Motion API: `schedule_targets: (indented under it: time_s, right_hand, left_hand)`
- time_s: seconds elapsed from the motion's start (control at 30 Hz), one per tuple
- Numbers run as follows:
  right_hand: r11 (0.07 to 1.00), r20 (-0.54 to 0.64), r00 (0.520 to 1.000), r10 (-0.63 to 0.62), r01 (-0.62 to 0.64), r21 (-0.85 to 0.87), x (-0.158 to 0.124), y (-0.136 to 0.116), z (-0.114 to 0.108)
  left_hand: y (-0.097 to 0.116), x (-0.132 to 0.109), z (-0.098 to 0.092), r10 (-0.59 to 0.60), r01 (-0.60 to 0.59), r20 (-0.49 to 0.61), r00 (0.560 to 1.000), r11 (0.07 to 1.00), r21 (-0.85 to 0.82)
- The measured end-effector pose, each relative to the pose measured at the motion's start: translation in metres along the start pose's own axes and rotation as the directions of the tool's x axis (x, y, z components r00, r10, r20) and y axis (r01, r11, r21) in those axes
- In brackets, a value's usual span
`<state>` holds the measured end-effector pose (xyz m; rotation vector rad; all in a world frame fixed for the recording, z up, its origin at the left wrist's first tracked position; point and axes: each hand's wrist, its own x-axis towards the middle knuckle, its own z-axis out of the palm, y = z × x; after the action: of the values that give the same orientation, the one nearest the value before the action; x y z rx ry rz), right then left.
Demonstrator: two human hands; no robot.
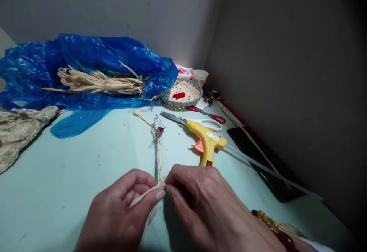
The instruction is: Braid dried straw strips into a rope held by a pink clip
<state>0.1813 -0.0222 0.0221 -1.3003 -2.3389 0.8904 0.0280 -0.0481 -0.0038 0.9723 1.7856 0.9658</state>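
A pale braided fibre cord [159, 156] runs toward me from a dark binder clip [159, 132] at mid-table. My left hand [123, 206] pinches a flat fibre strand between thumb and fingers at the cord's near end. Close against it, my right hand [200, 198] has thumb and forefinger pressed together on the same end of the braid. A loose strand tip [153, 214] hangs below the left thumb. What lies inside the right fingers is mostly hidden. Just beyond the right hand lies a yellow glue gun [210, 145] with a long glue stick in its back.
A blue plastic bag [114, 49] holds a tied bundle of dry fibre strips [106, 85]. Behind the glue gun are white-handled scissors [210, 124], red-handled scissors [206, 113] and a woven basket [187, 93]. A black flat object [266, 168] lies right, a braided piece [25, 133] left.
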Motion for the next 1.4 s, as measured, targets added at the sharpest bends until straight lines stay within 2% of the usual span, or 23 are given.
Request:
schedule_targets:
  time_s: [0.2,0.4,0.47,0.57,0.63,0.7,0.77,0.83,1.03,1.13,1.23,1.4]
  right_hand:
    - [1.000,-0.015,1.000,-0.006,0.006,0.008,0.001,0.003,0.003]
    - [1.000,0.012,1.000,0.014,-0.014,0.026,0.000,0.005,0.002]
    - [0.999,0.021,0.999,0.027,-0.028,0.036,0.000,0.005,0.000]
    - [0.997,0.004,1.000,0.029,-0.029,0.067,0.000,0.005,-0.002]
    - [0.995,-0.008,0.999,0.032,-0.031,0.095,0.000,0.005,-0.002]
    - [0.990,-0.010,0.999,0.038,-0.037,0.134,0.001,0.005,-0.002]
    - [0.984,-0.005,0.999,0.050,-0.048,0.170,0.002,0.004,-0.001]
    - [0.981,0.010,0.998,0.059,-0.059,0.184,0.004,0.003,0.000]
    - [0.985,-0.010,0.999,0.040,-0.037,0.167,0.005,0.003,0.002]
    - [0.988,-0.010,0.999,0.049,-0.047,0.147,0.004,0.004,0.001]
    - [0.994,-0.011,0.998,0.062,-0.061,0.096,0.003,0.005,0.000]
    - [0.998,-0.012,0.998,0.062,-0.062,0.016,0.001,0.005,0.001]
  left_hand:
    - [-0.004,0.006,-0.003,0.063,-0.063,0.140,0.988,0.998,-0.005]
    - [-0.005,0.005,-0.004,0.023,0.002,0.276,0.961,0.996,-0.089]
    - [-0.002,0.003,-0.004,0.040,-0.037,0.249,0.968,0.999,-0.020]
    - [0.000,-0.001,-0.004,0.151,-0.168,0.091,0.984,0.957,0.236]
    - [-0.001,-0.003,-0.002,0.279,-0.257,-0.005,0.960,0.892,0.373]
    - [-0.003,-0.005,0.000,0.394,-0.333,-0.061,0.917,0.840,0.428]
    - [-0.006,-0.006,0.001,0.461,-0.383,-0.081,0.884,0.812,0.441]
    - [-0.007,-0.006,0.002,0.484,-0.401,-0.072,0.872,0.792,0.459]
    - [-0.003,-0.005,-0.005,0.434,-0.393,0.035,0.900,0.776,0.493]
    - [0.001,-0.003,-0.010,0.330,-0.353,0.129,0.935,0.836,0.420]
    - [0.003,-0.001,-0.013,0.205,-0.263,0.194,0.959,0.900,0.349]
    - [0.005,0.004,-0.013,0.121,-0.172,0.249,0.961,0.966,0.194]
